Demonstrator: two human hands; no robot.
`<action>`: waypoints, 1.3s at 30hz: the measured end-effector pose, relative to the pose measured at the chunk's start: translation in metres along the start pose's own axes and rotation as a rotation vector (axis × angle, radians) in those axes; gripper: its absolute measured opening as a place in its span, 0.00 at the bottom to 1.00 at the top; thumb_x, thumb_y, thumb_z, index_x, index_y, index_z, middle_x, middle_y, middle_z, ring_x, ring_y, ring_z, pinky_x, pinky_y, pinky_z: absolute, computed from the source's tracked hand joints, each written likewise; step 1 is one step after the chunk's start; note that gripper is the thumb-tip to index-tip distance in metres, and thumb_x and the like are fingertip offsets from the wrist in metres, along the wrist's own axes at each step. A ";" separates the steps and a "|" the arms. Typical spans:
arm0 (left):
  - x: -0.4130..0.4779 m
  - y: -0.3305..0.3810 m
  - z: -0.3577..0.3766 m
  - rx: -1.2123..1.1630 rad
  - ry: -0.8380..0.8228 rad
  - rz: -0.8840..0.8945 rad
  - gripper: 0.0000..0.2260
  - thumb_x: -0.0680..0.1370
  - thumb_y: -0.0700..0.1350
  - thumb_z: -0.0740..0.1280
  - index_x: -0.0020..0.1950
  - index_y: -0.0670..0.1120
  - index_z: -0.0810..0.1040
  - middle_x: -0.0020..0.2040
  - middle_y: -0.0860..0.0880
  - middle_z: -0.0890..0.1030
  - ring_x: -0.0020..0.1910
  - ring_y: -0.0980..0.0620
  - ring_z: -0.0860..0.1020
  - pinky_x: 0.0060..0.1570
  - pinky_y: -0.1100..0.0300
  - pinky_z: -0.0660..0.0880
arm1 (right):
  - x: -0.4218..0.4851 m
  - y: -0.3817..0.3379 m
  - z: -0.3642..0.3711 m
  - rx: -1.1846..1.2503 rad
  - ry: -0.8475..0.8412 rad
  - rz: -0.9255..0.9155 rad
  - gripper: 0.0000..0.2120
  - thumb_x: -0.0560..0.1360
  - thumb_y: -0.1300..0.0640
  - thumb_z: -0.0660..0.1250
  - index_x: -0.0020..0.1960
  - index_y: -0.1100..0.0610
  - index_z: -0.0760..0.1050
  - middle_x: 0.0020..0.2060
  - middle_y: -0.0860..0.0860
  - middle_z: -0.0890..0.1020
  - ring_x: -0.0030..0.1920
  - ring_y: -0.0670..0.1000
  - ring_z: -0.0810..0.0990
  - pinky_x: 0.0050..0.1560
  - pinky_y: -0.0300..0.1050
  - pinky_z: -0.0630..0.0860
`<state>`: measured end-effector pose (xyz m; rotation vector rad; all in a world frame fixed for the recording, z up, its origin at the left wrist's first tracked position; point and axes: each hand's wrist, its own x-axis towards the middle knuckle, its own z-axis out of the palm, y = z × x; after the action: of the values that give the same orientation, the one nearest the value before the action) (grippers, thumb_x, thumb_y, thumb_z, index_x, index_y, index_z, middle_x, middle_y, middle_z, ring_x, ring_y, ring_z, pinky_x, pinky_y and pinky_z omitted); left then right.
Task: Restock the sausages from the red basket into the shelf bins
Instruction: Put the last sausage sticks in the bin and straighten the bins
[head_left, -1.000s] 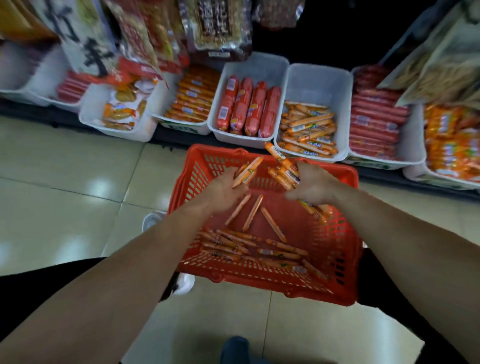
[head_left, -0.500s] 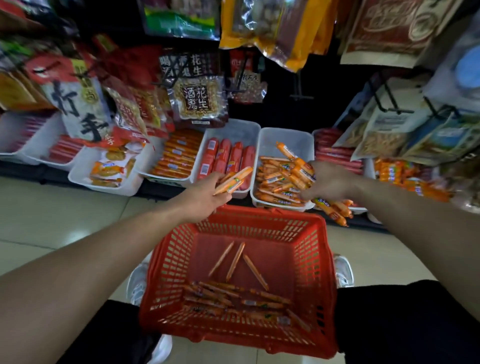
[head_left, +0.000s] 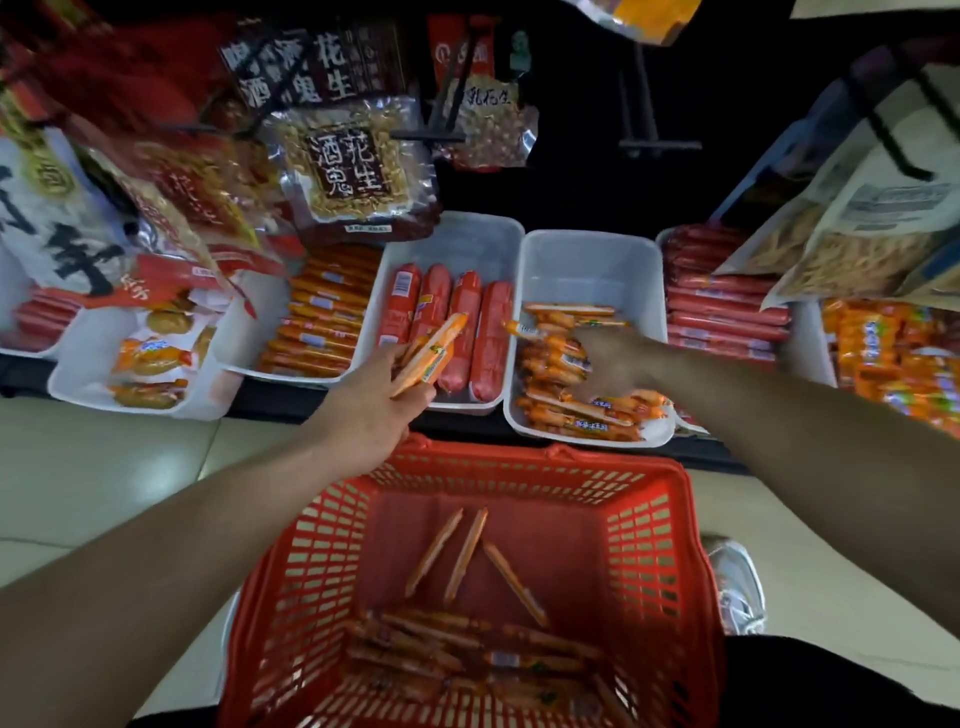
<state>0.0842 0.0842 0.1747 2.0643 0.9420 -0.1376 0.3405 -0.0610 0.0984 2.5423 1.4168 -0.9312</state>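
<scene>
Orange sausages (head_left: 434, 345) are gripped in my left hand (head_left: 374, 410) over the far rim of the basket (head_left: 519, 465). My right hand (head_left: 615, 364) rests in the bin (head_left: 587, 260); I cannot tell its grip.

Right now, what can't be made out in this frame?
Right hand, head view: motion blur hides whether it grips anything in the bin.
Red basket: near end cut by the bottom edge.
Basket sausages: label print too small.
Leftmost bins: partly covered by hanging snack packs.
</scene>
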 end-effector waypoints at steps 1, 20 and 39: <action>0.002 -0.001 0.000 -0.005 0.012 -0.006 0.19 0.83 0.47 0.63 0.73 0.49 0.66 0.42 0.51 0.76 0.35 0.55 0.76 0.24 0.72 0.68 | 0.004 0.003 0.004 -0.042 -0.021 -0.018 0.30 0.71 0.45 0.75 0.66 0.54 0.67 0.50 0.49 0.78 0.49 0.54 0.78 0.47 0.47 0.74; 0.005 -0.022 0.021 0.099 -0.050 0.016 0.18 0.81 0.49 0.65 0.71 0.53 0.68 0.47 0.52 0.79 0.38 0.54 0.79 0.34 0.64 0.70 | -0.015 0.025 0.031 -0.246 0.078 -0.065 0.36 0.77 0.40 0.64 0.80 0.47 0.55 0.78 0.51 0.62 0.75 0.56 0.63 0.70 0.52 0.65; 0.144 0.067 0.171 0.617 -0.216 0.500 0.31 0.76 0.56 0.70 0.77 0.55 0.65 0.69 0.48 0.70 0.70 0.44 0.65 0.70 0.48 0.65 | -0.062 0.111 0.066 0.440 0.470 0.170 0.22 0.79 0.55 0.61 0.72 0.55 0.68 0.66 0.55 0.72 0.66 0.59 0.70 0.64 0.53 0.67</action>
<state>0.2699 0.0168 0.0511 2.7154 0.2353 -0.4139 0.3736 -0.1934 0.0551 3.3222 1.1485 -0.7080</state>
